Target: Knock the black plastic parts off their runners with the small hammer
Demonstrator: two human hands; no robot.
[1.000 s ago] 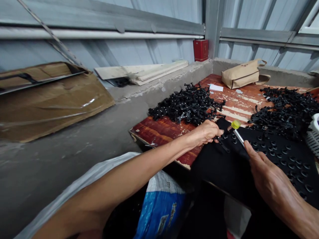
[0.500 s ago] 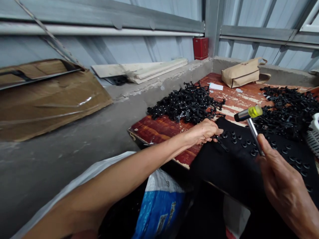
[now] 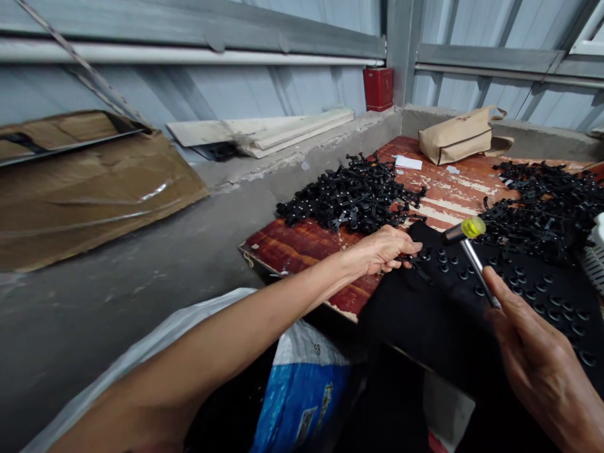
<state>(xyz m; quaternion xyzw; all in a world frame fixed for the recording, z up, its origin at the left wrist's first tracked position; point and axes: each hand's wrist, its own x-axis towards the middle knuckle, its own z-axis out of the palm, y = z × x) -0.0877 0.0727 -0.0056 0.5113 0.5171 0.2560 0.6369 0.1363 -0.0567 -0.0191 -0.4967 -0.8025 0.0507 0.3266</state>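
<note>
My right hand [image 3: 533, 333] is wrapped round the metal handle of a small mallet [image 3: 474, 258] with a yellow face and a black face. The mallet's head hangs tilted over a black cloth [image 3: 406, 308]. Several small black round pieces [image 3: 519, 280] lie on that cloth. At the cloth's left edge, my left hand [image 3: 389, 246] pinches a small black plastic part [image 3: 419, 272], whose lower end sticks out onto the cloth. My fingers hide the rest of it.
Black plastic parts [image 3: 353, 195] are heaped at the table's back left, with another heap [image 3: 552, 214] at the right. Behind them sits a beige bag [image 3: 455, 138]. A white basket [image 3: 594, 251] stands at the right edge. Below the table is a blue-and-white sack [image 3: 297, 390].
The mallet's head has come down and a little to the left, nearer my left hand. My left hand stays almost in place, still pinching the black part.
</note>
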